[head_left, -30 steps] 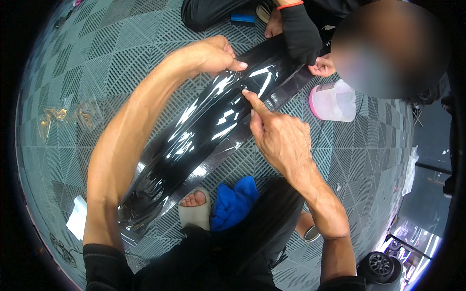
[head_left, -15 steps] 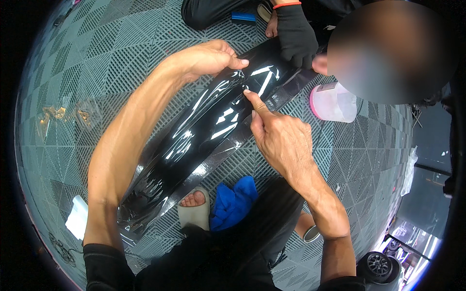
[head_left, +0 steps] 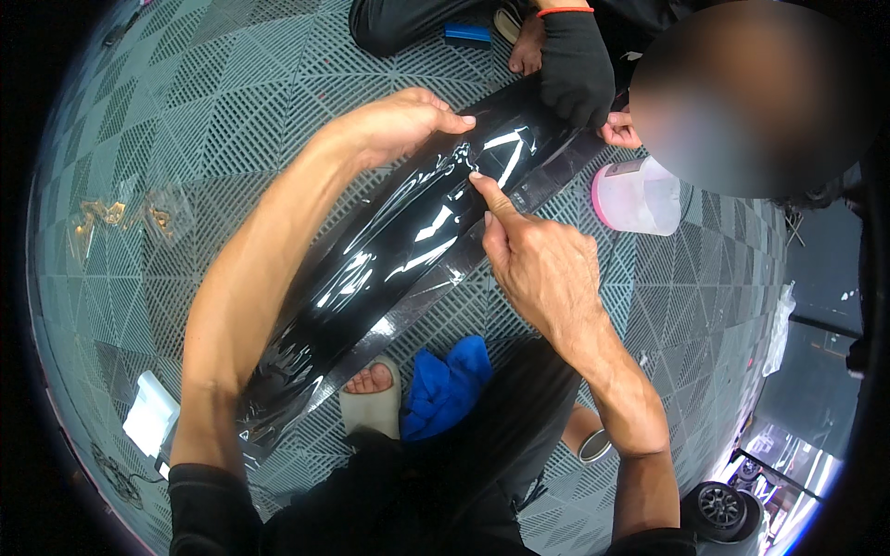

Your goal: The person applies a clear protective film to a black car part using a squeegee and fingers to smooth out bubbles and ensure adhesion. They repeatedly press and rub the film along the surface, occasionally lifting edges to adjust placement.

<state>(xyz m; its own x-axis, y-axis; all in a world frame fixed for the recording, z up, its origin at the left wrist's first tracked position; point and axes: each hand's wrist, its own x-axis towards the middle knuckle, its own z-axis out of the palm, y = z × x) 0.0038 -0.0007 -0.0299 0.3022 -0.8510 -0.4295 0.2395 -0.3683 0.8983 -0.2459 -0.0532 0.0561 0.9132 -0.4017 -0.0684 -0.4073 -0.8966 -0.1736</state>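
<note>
A long, curved, glossy black panel [head_left: 371, 269] lies slantwise between me and another person, covered by a shiny film with creases near its middle. At its far edge, my left hand [head_left: 408, 123] has its thumb on top of the film and its other fingers curled, partly hidden. The index fingertip of my right hand [head_left: 547, 264] presses the film beside the creases. That hand's thumb stands apart, its other fingers are bent, and it holds nothing. A loose strip of clear film [head_left: 408, 306] sticks out along the panel's near side.
The other person's black-gloved hand [head_left: 577, 83] rests on the panel's far end, a bare hand beside it. Around are a pink-based translucent container [head_left: 638, 196], a blue cloth [head_left: 447, 389], a blue block-shaped tool [head_left: 466, 35] and clear plastic scraps [head_left: 167, 218] on the grey tiles.
My left forearm has shifted slightly right, and the film near the left hand looks less stretched. My right fingertip has barely moved. The other person's bare hand shows more.
</note>
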